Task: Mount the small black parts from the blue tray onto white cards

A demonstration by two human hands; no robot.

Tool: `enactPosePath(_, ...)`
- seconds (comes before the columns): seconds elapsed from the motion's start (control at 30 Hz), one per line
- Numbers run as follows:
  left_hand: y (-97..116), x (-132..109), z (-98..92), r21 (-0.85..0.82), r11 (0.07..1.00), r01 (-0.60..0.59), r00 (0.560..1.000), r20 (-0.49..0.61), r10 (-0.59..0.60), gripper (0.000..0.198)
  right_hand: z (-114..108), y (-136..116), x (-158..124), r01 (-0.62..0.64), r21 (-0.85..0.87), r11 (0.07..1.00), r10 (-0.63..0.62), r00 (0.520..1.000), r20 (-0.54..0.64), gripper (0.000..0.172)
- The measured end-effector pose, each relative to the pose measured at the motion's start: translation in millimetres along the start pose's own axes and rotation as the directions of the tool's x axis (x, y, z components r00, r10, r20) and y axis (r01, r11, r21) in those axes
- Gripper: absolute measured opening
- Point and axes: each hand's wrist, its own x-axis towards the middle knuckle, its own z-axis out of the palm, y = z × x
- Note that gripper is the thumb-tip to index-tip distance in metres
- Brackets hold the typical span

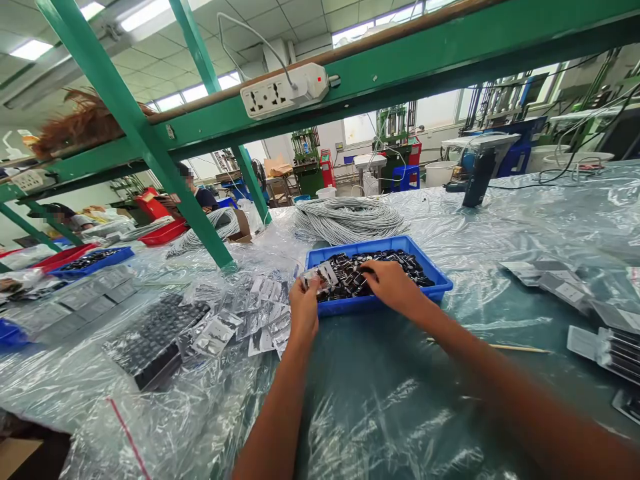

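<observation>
A blue tray [440,283] full of small black parts [400,261] stands on the plastic-covered table ahead of me. My right hand [393,285] reaches into the tray, fingers curled down onto the black parts; what they grip is hidden. My left hand [303,308] is at the tray's left front corner, pinching a small clear bag [320,275] with a label on it. Several more small clear bags [250,320] lie loose on the table left of my left hand.
A coil of grey cable [350,219] lies behind the tray. Stacked packed bags [155,337] sit at the left, more packs [615,347] at the right. A green shelf post [165,167] rises on the left, with a power strip [285,90] overhead. People sit at the far left.
</observation>
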Motion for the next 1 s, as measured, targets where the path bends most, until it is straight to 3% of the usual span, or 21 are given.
enactPosePath(0.07,2.2,3.9,-0.4,-0.087,0.994,0.059,0.998,-0.008,-0.06,0.034,-3.3,4.2,2.2,-0.014,-0.086,0.996,0.003,0.993,-0.12,0.033)
enactPosePath(0.13,6.5,1.2,2.4,-0.135,0.984,0.119,0.992,0.046,-0.114,0.034,-3.4,0.6,1.4,0.061,-0.093,0.994,-0.076,0.983,-0.167,0.037)
enactPosePath(0.23,13.0,-10.8,9.4,-0.175,0.961,0.213,0.966,0.187,-0.18,0.035,3.3,-13.3,-4.1,0.238,0.015,0.971,-0.236,0.968,-0.08,0.041)
enactPosePath(0.3,15.2,-18.9,13.1,-0.163,0.961,0.225,0.951,0.25,-0.18,0.035,10.3,-21.2,-8.4,0.284,0.078,0.956,-0.282,0.959,-0.036,0.042)
enactPosePath(0.47,11.9,-26.3,16.0,-0.127,0.973,0.192,0.961,0.226,-0.16,0.041,21.7,-27.2,-15.3,0.315,0.14,0.939,-0.314,0.949,-0.035,0.045)
enactPosePath(0.6,8.3,-23.5,13.5,-0.128,0.975,0.18,0.964,0.218,-0.15,0.043,25.1,-31.7,-19.3,0.255,0.206,0.945,-0.243,0.967,-0.081,0.043)
enactPosePath(0.7,10.8,-20.6,9.5,-0.075,0.993,0.091,0.972,0.223,-0.073,0.042,26.4,-34.9,-21.4,0.121,0.346,0.931,-0.095,0.991,-0.091,0.035)
enactPosePath(0.83,18.6,-20.0,6.5,0.212,0.966,-0.146,0.971,0.22,0.099,0.032,21.8,-32.1,-18.7,0.008,0.503,0.864,-0.005,1.0,-0.008,0.024)
enactPosePath(1.0,20.6,-18.7,4.9,0.496,0.807,-0.321,0.947,0.153,0.283,0.019,15.2,-21.6,-7.8,0.062,0.158,0.985,-0.07,0.997,0.042,0.028)
